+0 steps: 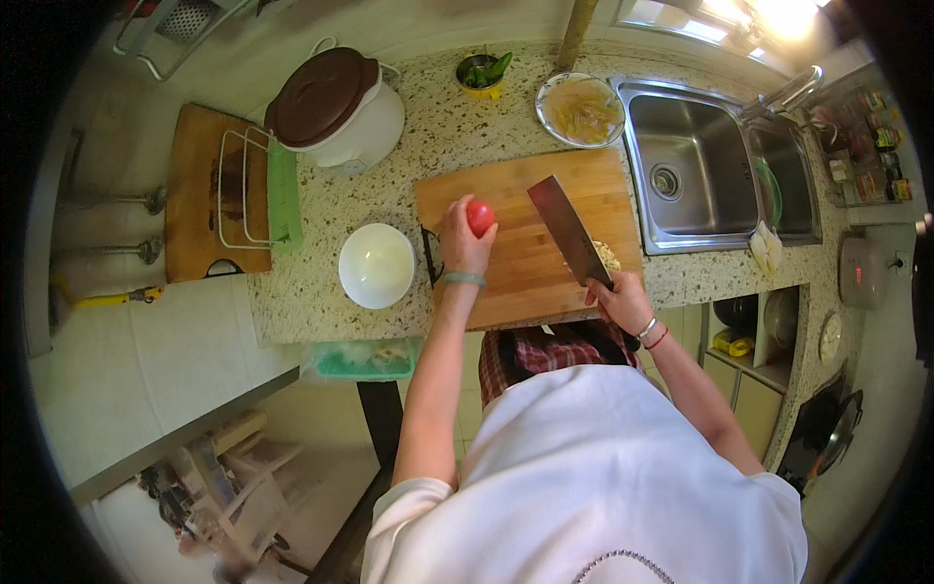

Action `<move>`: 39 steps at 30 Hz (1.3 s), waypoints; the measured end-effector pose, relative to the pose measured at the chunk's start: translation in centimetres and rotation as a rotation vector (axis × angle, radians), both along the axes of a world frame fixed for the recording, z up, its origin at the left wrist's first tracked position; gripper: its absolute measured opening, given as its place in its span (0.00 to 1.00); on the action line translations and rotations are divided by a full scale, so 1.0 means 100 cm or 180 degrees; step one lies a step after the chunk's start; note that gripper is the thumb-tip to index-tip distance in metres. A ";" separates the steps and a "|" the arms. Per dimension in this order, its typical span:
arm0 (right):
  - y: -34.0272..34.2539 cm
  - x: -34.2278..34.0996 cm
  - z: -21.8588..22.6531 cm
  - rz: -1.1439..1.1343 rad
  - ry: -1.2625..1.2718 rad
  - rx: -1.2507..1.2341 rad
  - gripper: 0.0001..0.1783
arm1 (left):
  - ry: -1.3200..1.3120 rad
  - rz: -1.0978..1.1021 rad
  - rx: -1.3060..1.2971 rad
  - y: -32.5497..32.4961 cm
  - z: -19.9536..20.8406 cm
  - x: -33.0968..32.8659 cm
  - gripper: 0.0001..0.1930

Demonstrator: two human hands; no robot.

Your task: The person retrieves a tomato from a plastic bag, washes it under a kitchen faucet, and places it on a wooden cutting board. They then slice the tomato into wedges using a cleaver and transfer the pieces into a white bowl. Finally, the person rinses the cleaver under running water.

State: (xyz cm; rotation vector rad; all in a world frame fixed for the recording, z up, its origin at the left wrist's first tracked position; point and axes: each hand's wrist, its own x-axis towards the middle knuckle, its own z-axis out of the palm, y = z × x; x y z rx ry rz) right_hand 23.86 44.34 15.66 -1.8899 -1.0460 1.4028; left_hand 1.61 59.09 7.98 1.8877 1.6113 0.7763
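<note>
My left hand (465, 243) grips a round red tomato (480, 217) over the left part of a wooden cutting board (516, 292). In my right hand (623, 300) is the handle of a cleaver (567, 229), its broad dark blade pointing away and to the left above the board. A small heap of pale chopped bits (607, 256) lies on the board, partly behind the blade. Just left of the board stands a white bowl (377, 266) with nothing visible in it.
A white cooker with a brown lid (336, 102) stands back left, beside a green rack (283, 195). At the back are a small pot of green peppers (484, 73) and a covered plate of pale food (581, 109). A steel sink (696, 156) lies to the right.
</note>
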 end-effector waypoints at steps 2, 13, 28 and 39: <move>0.001 0.002 0.009 -0.0015 -0.0112 -0.0131 0.13 | -0.0211 0.0124 -0.0329 -0.020 0.006 0.003 0.33; 0.011 -0.019 -0.031 0.0855 -0.0800 0.0952 0.11 | -0.0201 -0.0082 0.0282 -0.069 -0.011 -0.026 0.32; 0.021 -0.079 -0.046 0.0612 -0.1299 0.0859 0.15 | 0.0447 -0.0299 0.0247 -0.050 0.009 -0.035 0.27; 0.035 -0.081 -0.034 0.0507 -0.1573 0.0758 0.15 | -0.0022 -0.0032 0.0234 -0.029 0.020 -0.039 0.17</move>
